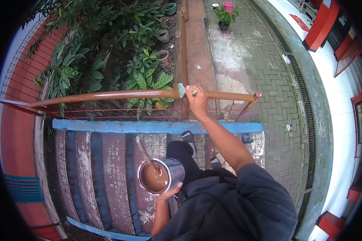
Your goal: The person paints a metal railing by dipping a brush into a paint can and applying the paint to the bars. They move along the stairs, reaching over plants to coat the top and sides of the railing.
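My right hand (197, 101) is closed around the handle of a paintbrush (182, 90), whose head rests against the brown handrail (128, 94). To the left of the brush the rail looks glossy. Low in front of my body, my left hand (169, 193) grips a metal paint can (173, 172) from below and the side. Brown paint (153, 178) fills part of the can, and a wooden stirring stick (142, 149) leans out over its rim. The bristles are partly hidden at the rail.
Worn steps (116, 172) with blue edging (157, 127) lie below me. Behind the railing grow leafy plants (142, 80), with clay pots (163, 59) beside them. A paved path (275, 104) and a drain grate (305, 108) run along the right.
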A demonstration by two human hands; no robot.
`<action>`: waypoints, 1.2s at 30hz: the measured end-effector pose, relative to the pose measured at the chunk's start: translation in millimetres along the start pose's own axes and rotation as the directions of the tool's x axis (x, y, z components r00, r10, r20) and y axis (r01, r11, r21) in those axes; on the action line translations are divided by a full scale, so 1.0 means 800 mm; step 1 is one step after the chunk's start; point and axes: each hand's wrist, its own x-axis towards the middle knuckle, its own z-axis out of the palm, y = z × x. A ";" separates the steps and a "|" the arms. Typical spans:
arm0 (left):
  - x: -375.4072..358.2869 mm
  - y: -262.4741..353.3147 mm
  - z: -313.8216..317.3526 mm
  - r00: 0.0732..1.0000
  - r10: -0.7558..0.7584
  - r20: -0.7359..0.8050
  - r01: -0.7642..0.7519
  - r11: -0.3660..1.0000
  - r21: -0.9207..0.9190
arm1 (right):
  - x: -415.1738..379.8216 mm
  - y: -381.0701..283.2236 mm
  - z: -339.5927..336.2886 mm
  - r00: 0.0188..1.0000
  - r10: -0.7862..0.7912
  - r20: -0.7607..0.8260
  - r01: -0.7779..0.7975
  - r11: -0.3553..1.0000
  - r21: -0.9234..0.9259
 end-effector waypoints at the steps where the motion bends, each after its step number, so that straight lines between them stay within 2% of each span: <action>1: 0.013 0.031 0.006 0.997 0.066 -0.034 -0.068 0.996 -0.054 | 0.001 0.023 -0.017 0.996 0.091 -0.004 -0.091 0.996 0.011; 2: 0.022 0.056 0.013 0.989 0.128 -0.074 -0.135 0.985 -0.108 | 0.002 0.043 -0.038 0.992 0.122 -0.023 -0.122 0.992 -0.023; 4: 0.025 0.068 0.019 0.992 0.051 -0.116 -0.067 0.988 -0.139 | 0.004 0.078 -0.084 0.987 0.148 -0.066 -0.153 0.985 -0.080; 6: 0.031 0.070 0.018 0.989 0.123 -0.087 -0.133 0.985 -0.112 | 0.005 0.103 -0.131 0.980 0.165 -0.108 -0.180 0.974 -0.139; 10: 0.040 0.072 0.023 0.990 0.117 -0.080 -0.130 0.977 -0.172 | 0.010 0.156 -0.217 0.972 0.164 -0.170 -0.208 0.935 -0.288; 12: 0.045 0.074 0.025 0.990 0.121 -0.070 -0.132 0.977 -0.170 | 0.013 0.167 -0.251 0.984 0.023 -0.176 -0.109 0.863 -0.494; 17: 0.057 0.081 0.025 0.989 0.142 -0.051 -0.148 0.977 -0.154 | 0.017 0.176 -0.303 0.983 -0.029 -0.179 -0.080 0.816 -0.573; 19: 0.059 0.084 0.024 0.987 0.150 -0.059 -0.157 0.977 -0.145 | 0.021 0.185 -0.319 0.985 -0.025 -0.170 -0.082 0.802 -0.592; 22: 0.056 0.085 0.022 0.984 0.156 -0.081 -0.165 0.977 -0.133 | 0.022 0.190 -0.336 0.982 -0.136 -0.135 0.018 0.769 -0.639; 23: 0.055 0.084 0.022 0.984 0.155 -0.087 -0.165 0.977 -0.133 | 0.021 0.185 -0.339 0.995 -0.066 -0.075 -0.004 0.724 -0.690; 24: 0.053 0.082 0.022 0.985 0.147 -0.086 -0.157 0.979 -0.127 | 0.020 0.181 -0.335 0.995 -0.069 -0.070 0.002 0.726 -0.687; 26: 0.047 0.072 0.021 0.987 0.133 -0.091 -0.144 0.983 -0.115 | 0.022 0.174 -0.323 0.949 -0.265 0.173 0.305 0.624 -0.719; 28: 0.039 0.053 0.020 0.985 0.124 -0.120 -0.137 0.986 -0.099 | 0.012 0.155 -0.298 0.952 -0.264 0.156 0.293 0.639 -0.711; 29: 0.020 0.013 0.018 0.997 -0.009 -0.076 0.004 0.997 -0.076 | 0.008 0.138 -0.275 0.961 -0.245 0.131 0.263 0.653 -0.710; 30: 0.022 0.019 0.016 0.995 -0.012 -0.103 0.005 0.998 -0.070 | 0.008 0.117 -0.245 0.957 -0.252 0.143 0.279 0.666 -0.691; 32: 0.034 0.049 0.017 0.976 0.160 -0.147 -0.154 0.987 0.048 | -0.006 0.068 -0.181 0.978 -0.199 -0.060 0.159 0.902 -0.401; 33: 0.037 0.062 0.016 0.970 0.178 -0.163 -0.171 0.984 0.054 | -0.012 0.051 -0.142 0.994 -0.042 -0.103 0.025 0.986 -0.165; 34: 0.033 0.064 0.018 0.969 0.174 -0.175 -0.166 0.984 0.057 | -0.015 0.032 -0.102 0.986 0.123 -0.108 -0.115 0.990 0.080; 36: 0.032 0.067 0.021 0.975 0.076 -0.209 -0.105 0.986 -0.130 | -0.015 -0.014 -0.027 0.968 0.249 -0.010 -0.237 0.932 0.275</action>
